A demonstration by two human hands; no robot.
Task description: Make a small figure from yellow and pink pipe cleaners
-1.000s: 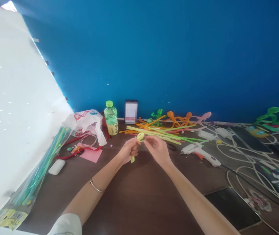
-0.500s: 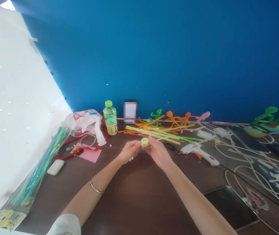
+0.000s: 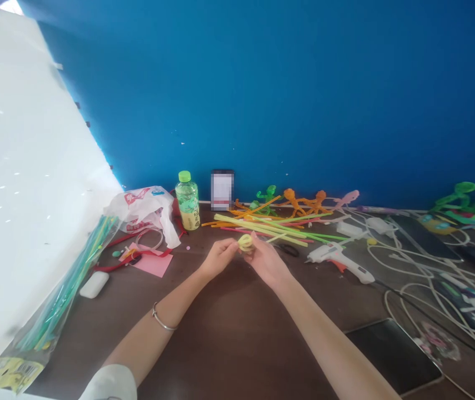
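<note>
Between my two hands is a pale yellow pipe cleaner wound into a small coil. My left hand pinches the coil's left side with thumb and forefinger. On the other side my right hand has its fingers closed round the coil, and its far fingers are partly hidden. A straight yellow end sticks out to the right past my right hand. Just beyond lie loose pipe cleaners in yellow, green, orange and pink.
A white glue gun with a cord lies to the right, near tangled white cables and a dark tablet. Leftward are a green-capped bottle, a plastic bag, pink paper and a white case. Pipe-cleaner figures line the wall.
The coil has turned slightly between my fingers. A yellow end seen below my left hand before no longer shows. Both hands stay in nearly the same place.
</note>
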